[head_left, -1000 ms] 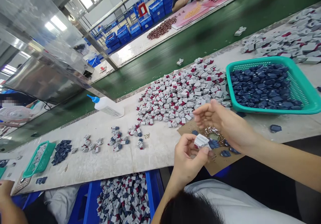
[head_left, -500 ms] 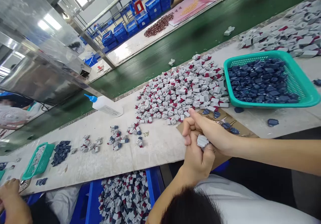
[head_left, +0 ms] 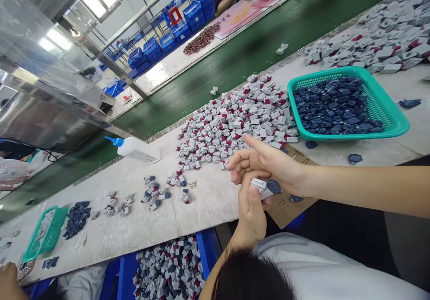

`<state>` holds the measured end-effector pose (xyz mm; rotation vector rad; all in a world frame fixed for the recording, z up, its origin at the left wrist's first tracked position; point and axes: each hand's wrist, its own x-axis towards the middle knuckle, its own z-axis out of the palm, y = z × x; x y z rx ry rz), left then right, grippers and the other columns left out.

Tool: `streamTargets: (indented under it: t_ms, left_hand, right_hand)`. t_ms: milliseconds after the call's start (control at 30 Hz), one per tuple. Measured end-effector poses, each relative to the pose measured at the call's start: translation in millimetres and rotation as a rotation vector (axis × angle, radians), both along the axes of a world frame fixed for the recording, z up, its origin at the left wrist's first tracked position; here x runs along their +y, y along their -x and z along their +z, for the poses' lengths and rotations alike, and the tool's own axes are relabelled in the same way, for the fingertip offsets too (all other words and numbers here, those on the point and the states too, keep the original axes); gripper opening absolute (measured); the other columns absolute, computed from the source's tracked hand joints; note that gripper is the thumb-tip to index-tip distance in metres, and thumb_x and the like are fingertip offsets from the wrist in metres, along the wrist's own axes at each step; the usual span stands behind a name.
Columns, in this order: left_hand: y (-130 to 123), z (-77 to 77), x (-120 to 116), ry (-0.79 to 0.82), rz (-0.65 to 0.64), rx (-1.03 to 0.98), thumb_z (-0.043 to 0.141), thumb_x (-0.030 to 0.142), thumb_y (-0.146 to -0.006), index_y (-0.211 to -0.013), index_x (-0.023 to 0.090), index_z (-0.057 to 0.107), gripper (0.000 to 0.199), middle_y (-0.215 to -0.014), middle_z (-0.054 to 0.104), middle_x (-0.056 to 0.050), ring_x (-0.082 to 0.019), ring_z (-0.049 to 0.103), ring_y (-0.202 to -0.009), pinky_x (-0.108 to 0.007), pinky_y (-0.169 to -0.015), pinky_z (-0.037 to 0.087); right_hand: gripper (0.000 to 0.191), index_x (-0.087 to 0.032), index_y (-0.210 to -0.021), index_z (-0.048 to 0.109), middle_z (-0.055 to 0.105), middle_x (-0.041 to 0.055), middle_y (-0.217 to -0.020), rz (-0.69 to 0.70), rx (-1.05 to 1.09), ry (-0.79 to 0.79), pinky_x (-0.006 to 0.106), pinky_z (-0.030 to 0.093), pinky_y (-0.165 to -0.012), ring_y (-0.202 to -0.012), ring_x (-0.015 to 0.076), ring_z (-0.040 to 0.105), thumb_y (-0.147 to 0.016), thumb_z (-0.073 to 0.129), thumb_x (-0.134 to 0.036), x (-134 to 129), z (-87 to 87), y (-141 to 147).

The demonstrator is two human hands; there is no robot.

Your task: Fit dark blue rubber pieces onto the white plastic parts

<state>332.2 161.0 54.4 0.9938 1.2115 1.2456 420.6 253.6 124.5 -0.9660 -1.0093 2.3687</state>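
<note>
My left hand (head_left: 251, 215) pinches a small light-grey plastic block with a navy-blue piece on its end (head_left: 264, 187), thumb on top. Just above it is my right hand (head_left: 260, 161), its thumb stretched out and its fingers loosely bent, with nothing visible in it. Under the hands lies a brown cardboard sheet (head_left: 285, 210) with a few navy pieces. Beyond them spreads a heap of grey and dark-red plastic parts (head_left: 231, 120). To the right stands a green basket (head_left: 398, 120) full of navy pieces.
A white bottle with a blue nozzle (head_left: 137, 150) lies on the worktable (head_left: 134, 228). Small clusters of parts (head_left: 156, 192) sit nearby. Below the edge is a blue bin (head_left: 203, 246) of parts. A green conveyor (head_left: 248, 62) runs behind; a co-worker's hand (head_left: 8, 277) shows lower left.
My right hand has lifted off my left hand and opened. The left thumb now presses on the block, and its navy end has come into sight. The view has shifted slightly.
</note>
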Motion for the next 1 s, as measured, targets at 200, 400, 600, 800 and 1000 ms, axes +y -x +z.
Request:
streamTargets:
  t_ms: [200, 400, 600, 800, 1000]
  left_hand:
    - [-8, -3.4, 2, -0.241, 0.189, 0.275, 0.035, 0.062, -0.096, -0.097, 0.019, 0.062, 0.05, -0.096, 0.063, -0.009, -0.024, 0.057, -0.093, -0.038, -0.083, 0.05]
    - [-11, -18.2, 3, -0.472, 0.169, 0.484, 0.028, 0.044, -0.101, -0.101, 0.014, 0.062, 0.045, -0.106, 0.064, -0.015, -0.026, 0.059, -0.105, -0.041, -0.09, 0.05]
    - [-6, -24.0, 5, -0.437, 0.17, 0.434, 0.026, 0.046, -0.101, -0.091, 0.016, 0.063, 0.05, -0.089, 0.068, -0.01, -0.022, 0.064, -0.089, -0.035, -0.079, 0.052]
    - [8, -18.3, 10, -0.172, 0.179, 0.313, 0.028, 0.062, -0.096, -0.079, 0.018, 0.062, 0.058, -0.079, 0.064, -0.006, -0.018, 0.057, -0.069, -0.029, -0.057, 0.047]
    - [22, -11.5, 7, -0.094, 0.131, 0.105, 0.039, 0.067, -0.091, -0.087, 0.017, 0.063, 0.056, -0.066, 0.055, 0.0, -0.009, 0.04, -0.047, -0.022, -0.044, 0.035]
  right_hand:
    - [0.07, -0.017, -0.075, 0.064, 0.069, 0.0072, -0.068, -0.017, -0.122, 0.071, 0.02, 0.047, -0.056, -0.067, 0.0162, 0.066, -0.095, 0.022, -0.07, -6, -4.6, 7]
    - [0.077, -0.016, -0.056, 0.059, 0.06, 0.0065, -0.052, -0.102, -0.258, 0.03, 0.022, 0.045, -0.055, -0.051, 0.0128, 0.055, -0.091, 0.027, -0.076, -19, -17.6, 7]
    - [0.072, -0.017, -0.054, 0.052, 0.055, 0.0038, -0.049, -0.229, -0.216, 0.082, 0.021, 0.041, -0.051, -0.048, 0.0119, 0.051, -0.087, 0.033, -0.079, -25, -31.9, 16]
    - [0.067, -0.019, -0.062, 0.051, 0.058, 0.0055, -0.053, -0.268, -0.08, 0.215, 0.024, 0.039, -0.047, -0.047, 0.0148, 0.05, -0.093, 0.022, -0.07, -17, -32.9, 28]
    - [0.065, -0.017, -0.067, 0.059, 0.062, 0.0062, -0.066, -0.347, 0.001, 0.221, 0.023, 0.046, -0.058, -0.059, 0.0133, 0.056, -0.099, 0.02, -0.057, -5, -21.1, 24]
